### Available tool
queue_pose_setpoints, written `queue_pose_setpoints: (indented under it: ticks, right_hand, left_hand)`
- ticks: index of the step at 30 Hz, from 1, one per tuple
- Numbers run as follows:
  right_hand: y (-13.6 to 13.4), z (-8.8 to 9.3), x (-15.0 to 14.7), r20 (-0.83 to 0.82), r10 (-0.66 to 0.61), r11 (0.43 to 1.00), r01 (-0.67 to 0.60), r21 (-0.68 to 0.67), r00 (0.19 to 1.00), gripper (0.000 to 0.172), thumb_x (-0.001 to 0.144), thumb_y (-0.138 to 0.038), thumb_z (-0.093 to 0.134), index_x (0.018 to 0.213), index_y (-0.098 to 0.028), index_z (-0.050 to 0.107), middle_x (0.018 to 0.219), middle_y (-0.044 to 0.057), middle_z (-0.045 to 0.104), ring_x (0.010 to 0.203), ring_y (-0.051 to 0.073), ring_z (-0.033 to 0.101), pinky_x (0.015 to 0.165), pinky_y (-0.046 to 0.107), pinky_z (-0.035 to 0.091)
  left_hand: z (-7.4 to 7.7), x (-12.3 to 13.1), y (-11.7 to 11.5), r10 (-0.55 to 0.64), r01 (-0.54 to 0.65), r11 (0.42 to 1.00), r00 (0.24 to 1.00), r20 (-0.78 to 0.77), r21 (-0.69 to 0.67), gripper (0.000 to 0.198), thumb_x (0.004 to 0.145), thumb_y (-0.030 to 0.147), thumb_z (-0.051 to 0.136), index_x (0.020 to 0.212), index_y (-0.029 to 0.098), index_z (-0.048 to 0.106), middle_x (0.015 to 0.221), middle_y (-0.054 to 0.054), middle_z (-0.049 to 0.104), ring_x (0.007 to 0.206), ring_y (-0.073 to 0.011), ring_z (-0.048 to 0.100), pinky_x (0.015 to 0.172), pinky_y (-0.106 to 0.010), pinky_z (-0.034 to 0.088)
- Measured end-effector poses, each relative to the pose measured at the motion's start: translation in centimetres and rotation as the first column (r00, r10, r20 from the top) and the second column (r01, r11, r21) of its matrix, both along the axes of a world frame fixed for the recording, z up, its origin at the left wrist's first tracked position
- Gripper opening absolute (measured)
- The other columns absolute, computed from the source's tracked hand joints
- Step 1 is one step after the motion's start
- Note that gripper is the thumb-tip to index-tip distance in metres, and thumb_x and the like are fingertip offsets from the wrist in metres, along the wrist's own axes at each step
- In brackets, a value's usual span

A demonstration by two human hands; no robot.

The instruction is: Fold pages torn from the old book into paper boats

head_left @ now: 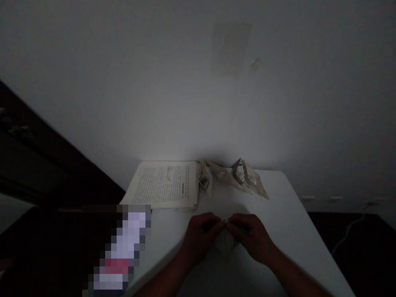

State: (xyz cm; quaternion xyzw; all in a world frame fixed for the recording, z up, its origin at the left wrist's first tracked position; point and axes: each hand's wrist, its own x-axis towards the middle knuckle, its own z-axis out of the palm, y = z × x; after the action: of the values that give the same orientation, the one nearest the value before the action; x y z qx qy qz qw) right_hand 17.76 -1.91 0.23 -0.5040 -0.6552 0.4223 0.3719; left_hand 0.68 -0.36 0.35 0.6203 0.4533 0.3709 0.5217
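Note:
Between my hands is a small piece of folded paper (226,242), held just above the white table (262,272). My left hand (202,233) pinches its top edge from one side, and my right hand (252,235) pinches it from the other, with the fingertips almost meeting. Shadow and my fingers hide much of its shape. Beyond my hands stand several folded paper boats: a small one (205,179) beside the paper stack, a long one (227,175) in the middle and another (249,175) farther right.
A stack of printed pages (165,185) lies at the table's back left. A blurred-out, bright object (126,247) is by the left edge. The wall (173,90) rises behind the table. A white cable (348,231) hangs at right. The room is dim.

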Motion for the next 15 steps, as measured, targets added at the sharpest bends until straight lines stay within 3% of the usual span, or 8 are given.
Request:
queue_pose_setpoints:
  ticks: [7, 15]
  right_hand:
    - [-0.08, -0.03, 0.21, -0.091, -0.014, 1.000, 0.013, -0.007, 0.996, 0.027, 0.081, -0.035, 0.054, 0.061, -0.018, 0.053, 0.056, -0.004, 0.042, 0.053, 0.011, 0.041, 0.049, 0.022, 0.033]
    - [0.11, -0.10, 0.44, -0.093, -0.041, 0.998, 0.045, 0.047, 0.995, 0.020, 0.082, -0.032, 0.055, 0.068, -0.018, 0.055, 0.063, -0.002, 0.047, 0.059, 0.012, 0.045, 0.053, 0.022, 0.036]
  left_hand:
    - [-0.10, -0.31, 0.03, 0.012, -0.014, 0.999, 0.998, 0.056, 0.048, 0.021, 0.078, 0.032, 0.060, 0.067, 0.014, 0.062, 0.064, 0.001, 0.054, 0.062, -0.0119, 0.049, 0.058, -0.021, 0.038]
    - [-0.29, -0.49, 0.10, 0.032, -0.041, 0.995, 0.995, 0.094, 0.092, 0.018, 0.080, 0.029, 0.060, 0.069, 0.015, 0.062, 0.069, -0.001, 0.055, 0.065, -0.0123, 0.051, 0.060, -0.022, 0.039]
